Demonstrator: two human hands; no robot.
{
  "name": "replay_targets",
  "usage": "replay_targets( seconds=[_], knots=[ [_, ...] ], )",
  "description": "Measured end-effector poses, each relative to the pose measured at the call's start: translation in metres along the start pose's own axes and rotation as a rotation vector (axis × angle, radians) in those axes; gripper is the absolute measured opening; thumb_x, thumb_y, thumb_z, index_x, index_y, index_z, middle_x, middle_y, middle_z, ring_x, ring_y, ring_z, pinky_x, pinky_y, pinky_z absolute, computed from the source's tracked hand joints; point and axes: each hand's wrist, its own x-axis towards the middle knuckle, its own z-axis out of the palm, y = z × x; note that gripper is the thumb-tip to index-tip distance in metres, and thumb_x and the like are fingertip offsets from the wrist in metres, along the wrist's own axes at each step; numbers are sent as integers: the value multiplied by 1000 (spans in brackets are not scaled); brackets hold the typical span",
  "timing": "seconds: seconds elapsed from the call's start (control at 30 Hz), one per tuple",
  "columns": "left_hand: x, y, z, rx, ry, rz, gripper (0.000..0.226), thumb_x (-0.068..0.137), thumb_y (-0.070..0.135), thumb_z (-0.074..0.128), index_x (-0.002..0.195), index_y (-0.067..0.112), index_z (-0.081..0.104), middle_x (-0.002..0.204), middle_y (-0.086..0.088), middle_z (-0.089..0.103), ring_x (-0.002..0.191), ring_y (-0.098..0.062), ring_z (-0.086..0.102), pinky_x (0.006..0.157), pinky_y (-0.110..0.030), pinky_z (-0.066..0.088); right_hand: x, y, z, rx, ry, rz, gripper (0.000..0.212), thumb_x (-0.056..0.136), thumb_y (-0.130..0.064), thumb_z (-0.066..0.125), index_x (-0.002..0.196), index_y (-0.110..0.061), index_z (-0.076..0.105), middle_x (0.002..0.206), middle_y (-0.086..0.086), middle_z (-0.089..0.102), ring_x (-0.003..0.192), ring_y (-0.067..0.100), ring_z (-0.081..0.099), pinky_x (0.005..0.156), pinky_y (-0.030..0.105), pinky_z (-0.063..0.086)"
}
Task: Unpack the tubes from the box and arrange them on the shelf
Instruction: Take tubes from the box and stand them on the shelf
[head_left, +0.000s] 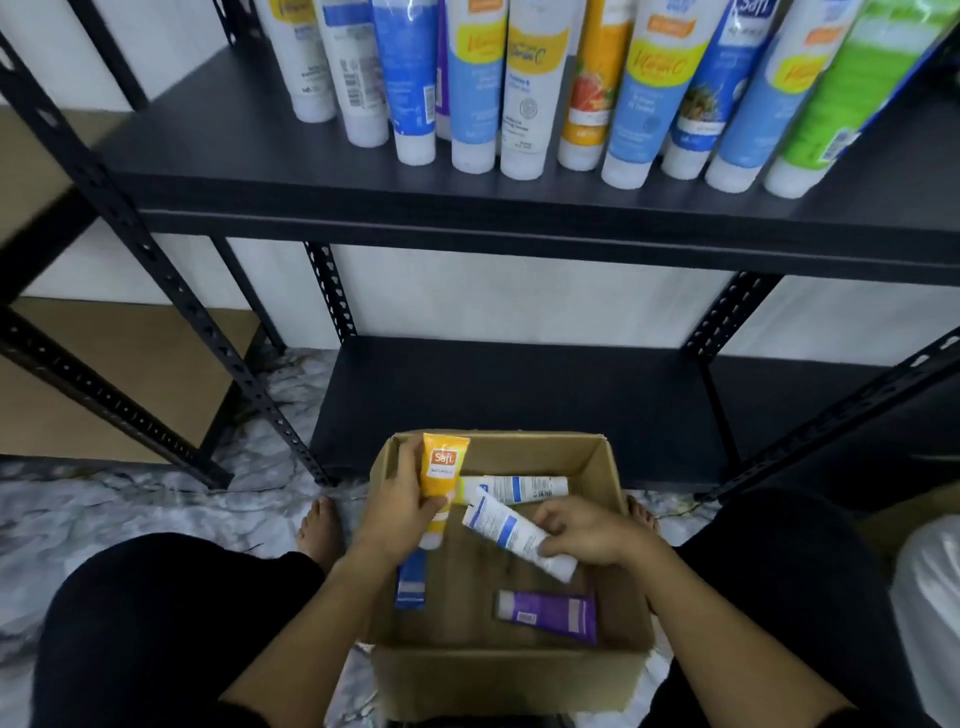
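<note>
Left hand (402, 506) grips the upright orange plastic tube (441, 480); right hand (584, 530) grips the slanted white-and-blue tube (511, 527) (shelf (260, 171) directly ahead, above).

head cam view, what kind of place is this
Probably a small stockroom or a home storage corner: a black slotted-metal shelf lined with upright tubes, and an open cardboard box of more tubes on a marble-patterned floor.

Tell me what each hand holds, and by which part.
Left hand grips the orange Safi tube around its middle. Right hand holds the white-and-blue tube near its cap end.
</note>
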Motion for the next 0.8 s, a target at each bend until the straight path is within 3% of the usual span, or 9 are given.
replay_targets(
  seconds=[0.07,0.13,0.2,0.27,0.37,0.57,0.7,0.8],
  knots=[
    [0,14,-15,-80,51,-4,92,83,17,75,144,47,14,127,4,60,111,-17,62,90,-45,54,-13,-7,-8,101,73,-48,24,86,-13,70,108,-19,64,110,4,71,102,19,68,81,24,52],
    [-3,29,-28,-152,76,-6,96,84,16,75,145,52,10,112,7,68,97,-12,68,84,-45,57,-25,-18,-17,195,153,-105,23,87,-11,69,109,-17,63,111,7,72,105,24,68,86,34,54],
    [-7,49,-43,-192,137,53,96,85,17,76,146,50,10,95,9,70,84,-6,70,79,-41,59,-40,-33,-27,273,217,-187,25,86,-13,69,111,-14,63,111,5,73,105,24,69,91,42,54],
    [-8,67,-60,-231,182,100,93,86,15,75,147,48,13,93,6,69,83,-4,69,77,-35,59,-57,-53,-36,323,254,-281,28,84,-16,69,111,-16,64,111,1,74,106,20,70,97,45,54],
    [-9,98,-91,-293,245,190,89,87,12,73,146,48,17,98,4,68,88,-4,69,81,-30,58,-85,-85,-51,360,293,-392,25,91,-7,67,114,-16,64,110,0,75,106,17,70,97,42,54],
    [-20,160,-160,-361,387,371,89,88,14,72,150,43,14,99,7,69,88,-4,66,72,-14,51,-127,-156,-70,406,419,-630,32,91,-2,68,118,-16,61,112,2,74,107,18,69,97,38,53],
    [-27,191,-211,-341,504,437,89,89,12,70,149,44,13,98,3,67,89,-1,65,71,-11,51,-142,-218,-78,452,562,-767,34,88,-7,73,116,-21,60,109,-4,75,104,14,70,92,39,56],
    [-28,206,-246,-316,587,480,90,88,16,71,147,50,13,98,5,68,90,-2,67,72,-15,52,-144,-264,-78,490,715,-859,34,86,-10,76,109,-26,58,102,-8,76,96,7,71,83,29,58]
  ],
)
